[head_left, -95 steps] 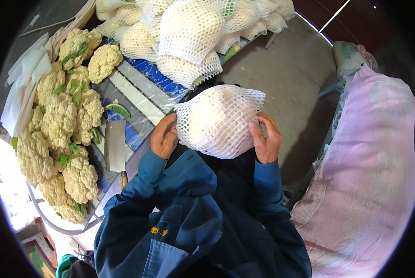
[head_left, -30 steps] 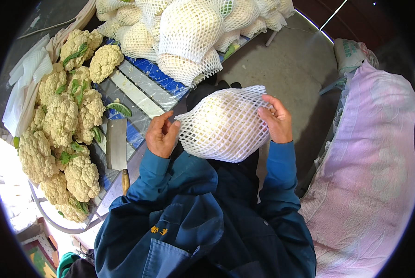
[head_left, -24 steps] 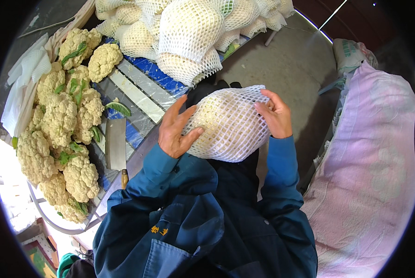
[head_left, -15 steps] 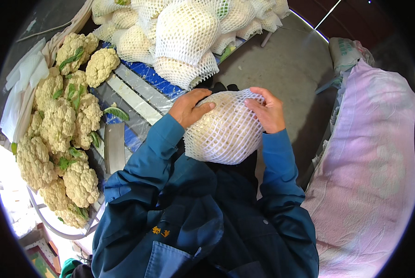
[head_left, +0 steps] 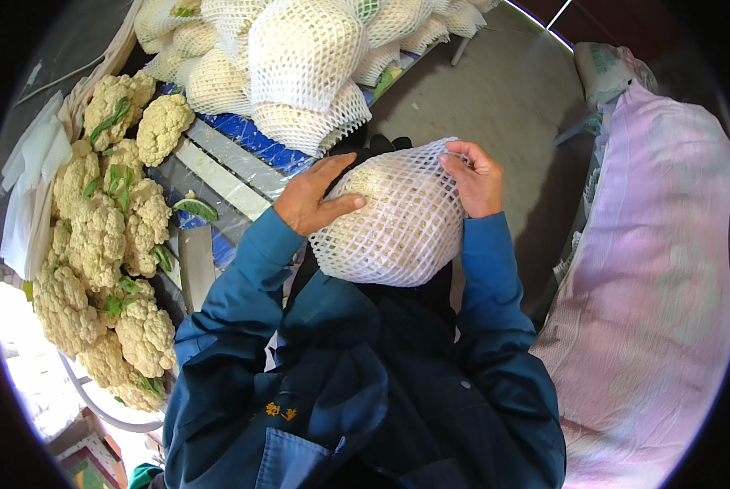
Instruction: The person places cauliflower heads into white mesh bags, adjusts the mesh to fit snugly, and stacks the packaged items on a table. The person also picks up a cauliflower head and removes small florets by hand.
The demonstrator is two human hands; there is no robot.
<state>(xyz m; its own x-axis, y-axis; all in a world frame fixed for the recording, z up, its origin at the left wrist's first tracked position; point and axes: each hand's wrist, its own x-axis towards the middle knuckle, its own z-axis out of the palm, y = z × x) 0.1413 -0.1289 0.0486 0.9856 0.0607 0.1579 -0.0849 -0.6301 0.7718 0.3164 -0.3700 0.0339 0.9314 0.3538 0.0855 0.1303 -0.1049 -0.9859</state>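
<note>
Far left: bare cauliflowers (head_left: 96, 253), cream and knobbly, heaped on the table (head_left: 226, 179). Next, the left hand (head_left: 314, 198), fingers spread, thumb resting against the upper left flank of the netted cauliflower (head_left: 385, 224). This head, pale, rounded and fully sleeved in white mesh, lies between the hands above the lap (head_left: 418, 297); its long axis slants up toward the right hand (head_left: 477, 179), which pinches the mesh's upper corner.

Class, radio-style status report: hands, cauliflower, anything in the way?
Left hand spread against netted cauliflower. Right hand pinching white foam net at upper right. Cleaver blade beside left sleeve, not blocking hands.
</note>
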